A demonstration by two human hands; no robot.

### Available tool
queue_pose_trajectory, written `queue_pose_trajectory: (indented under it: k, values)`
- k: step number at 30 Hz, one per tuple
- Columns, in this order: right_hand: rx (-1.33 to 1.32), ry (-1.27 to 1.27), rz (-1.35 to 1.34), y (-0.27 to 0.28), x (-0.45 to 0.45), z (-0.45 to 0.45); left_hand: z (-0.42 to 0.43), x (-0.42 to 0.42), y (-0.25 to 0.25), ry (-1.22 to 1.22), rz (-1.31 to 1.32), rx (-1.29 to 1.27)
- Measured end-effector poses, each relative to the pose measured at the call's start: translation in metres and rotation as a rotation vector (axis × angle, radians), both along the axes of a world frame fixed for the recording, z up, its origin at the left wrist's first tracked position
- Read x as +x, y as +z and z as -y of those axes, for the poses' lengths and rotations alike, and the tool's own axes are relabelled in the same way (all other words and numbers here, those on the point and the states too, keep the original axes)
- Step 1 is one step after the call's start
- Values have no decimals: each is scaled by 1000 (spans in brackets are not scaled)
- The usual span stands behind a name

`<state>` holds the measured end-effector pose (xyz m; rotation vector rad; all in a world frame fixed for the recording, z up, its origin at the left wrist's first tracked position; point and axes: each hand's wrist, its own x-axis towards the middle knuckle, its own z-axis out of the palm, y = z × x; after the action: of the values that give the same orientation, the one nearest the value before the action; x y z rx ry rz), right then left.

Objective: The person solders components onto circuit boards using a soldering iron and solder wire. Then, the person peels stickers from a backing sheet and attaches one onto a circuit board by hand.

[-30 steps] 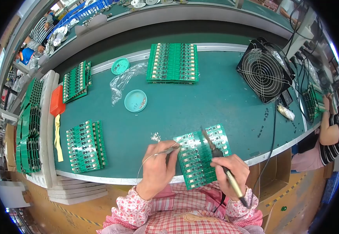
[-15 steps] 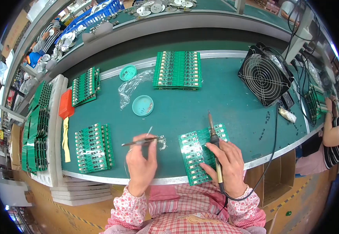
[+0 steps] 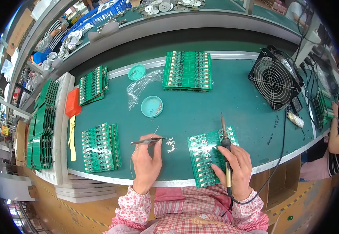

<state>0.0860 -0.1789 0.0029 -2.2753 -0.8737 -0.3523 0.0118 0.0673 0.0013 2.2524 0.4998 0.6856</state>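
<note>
My left hand (image 3: 146,165) pinches dark tweezers (image 3: 142,142) and a thin wire of solder (image 3: 132,163). The tweezer tips are beside a small pile of tiny white parts (image 3: 170,144) on the green table. My right hand (image 3: 235,167) holds a soldering iron (image 3: 225,146), its tip pointing away from me and its black cord looping right. Under the right hand's fingers lies a green circuit board panel (image 3: 202,156) at the table's front edge, partly covered by that hand and the iron.
Stacked board panels stand at the back (image 3: 188,72), front left (image 3: 99,150) and back left (image 3: 93,85). Two turquoise dishes (image 3: 152,106), a plastic bag (image 3: 140,87), a red box (image 3: 73,102) and a black fan (image 3: 274,80) are around. A co-worker's arm (image 3: 335,134) shows at right.
My left hand has moved left off the board to the white parts with the tweezers. The iron's tip has lifted from the board and now points away. The view has shifted slightly.
</note>
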Motion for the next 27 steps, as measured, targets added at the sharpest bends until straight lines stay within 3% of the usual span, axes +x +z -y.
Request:
queue_pose_trajectory:
  k: [21, 27]
  values:
    - [16, 10, 0, 2, 1, 0, 2, -1, 0, -1, -10, 91]
    - [28, -5, 9, 2, 0, 1, 26, -2, 9, -103, 21, -38]
